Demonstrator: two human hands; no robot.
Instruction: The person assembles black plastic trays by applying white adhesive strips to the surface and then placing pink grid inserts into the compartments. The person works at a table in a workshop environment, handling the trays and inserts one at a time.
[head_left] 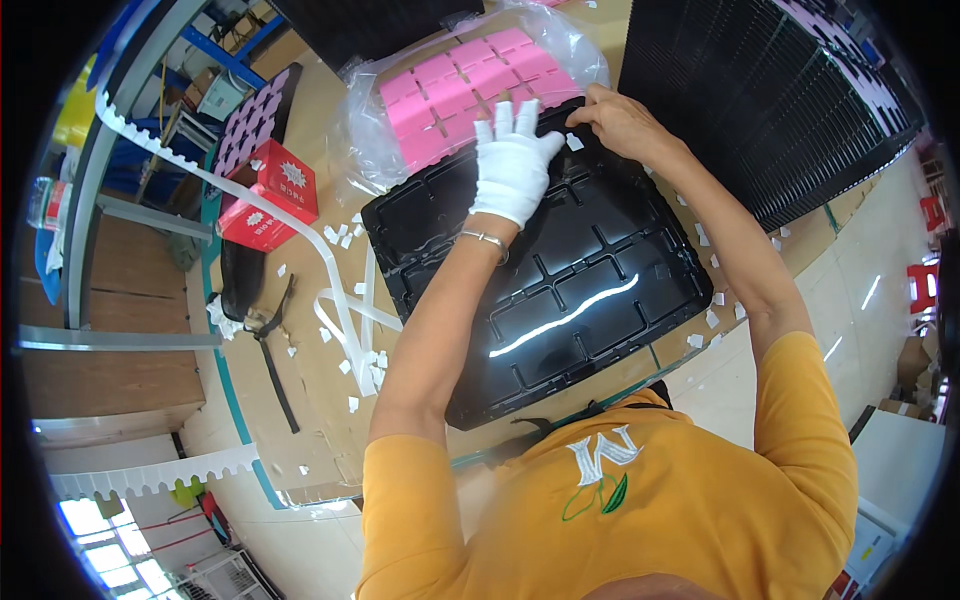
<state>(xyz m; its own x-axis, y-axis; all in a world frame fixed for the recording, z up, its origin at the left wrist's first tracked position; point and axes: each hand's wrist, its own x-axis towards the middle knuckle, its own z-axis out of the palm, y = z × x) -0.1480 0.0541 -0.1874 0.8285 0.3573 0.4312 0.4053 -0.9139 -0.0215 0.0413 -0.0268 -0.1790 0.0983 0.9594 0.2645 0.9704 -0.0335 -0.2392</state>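
Observation:
A shallow black plastic tray (610,240) with moulded ridges lies on the table in front of me. My left hand (514,172), in a white glove, rests near the tray's far edge with its fingers stretched out. My bare right hand (625,122) is at the far right corner, thumb and fingers closed on the tray's edge. Close to those fingers, a small white scrap (574,142) sits on the tray. Just beyond the tray are pink sheets (470,85) with slots, partly wrapped in a clear plastic bag (365,145).
Tall stacked black trays (740,110) stand at the right. To the left are a red box (275,200), a tray of pink pieces (255,115) and a long white strip (325,255) trailing onto the table. White scraps are scattered around. A metal frame (85,200) rises at far left.

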